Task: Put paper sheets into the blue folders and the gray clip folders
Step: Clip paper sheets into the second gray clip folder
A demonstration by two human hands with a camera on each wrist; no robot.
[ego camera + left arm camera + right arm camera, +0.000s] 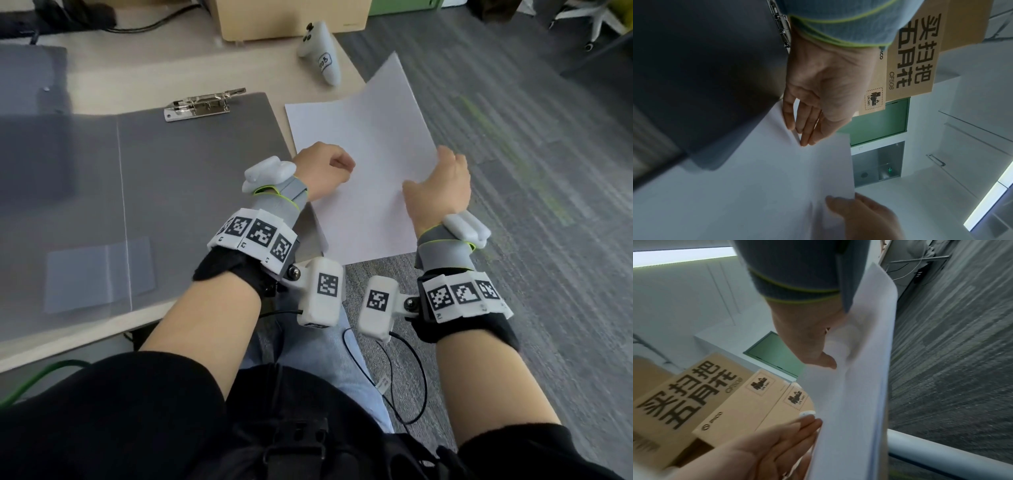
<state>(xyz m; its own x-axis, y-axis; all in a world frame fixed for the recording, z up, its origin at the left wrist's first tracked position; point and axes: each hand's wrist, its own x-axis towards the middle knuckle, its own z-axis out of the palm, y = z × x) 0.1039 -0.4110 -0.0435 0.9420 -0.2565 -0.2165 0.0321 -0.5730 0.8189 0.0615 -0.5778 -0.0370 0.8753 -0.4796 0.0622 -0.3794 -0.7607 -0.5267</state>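
A gray clip folder (191, 192) lies open on the desk, its metal clip (202, 104) at the far edge. Just right of it, white paper sheets (370, 137) hang over the desk's right edge with the far corner raised. My left hand (323, 169) pinches their left edge with its fingertips (807, 139). My right hand (442, 178) grips the right edge, thumb (828, 363) on top and fingers hidden behind the paper (855, 402). No blue folder is in view.
A white controller (322, 51) lies near the desk's far right corner, in front of a cardboard box (291, 17). Another gray folder (30, 78) sits at the far left. Carpet floor (513, 171) is to the right, a chair base (596, 20) beyond.
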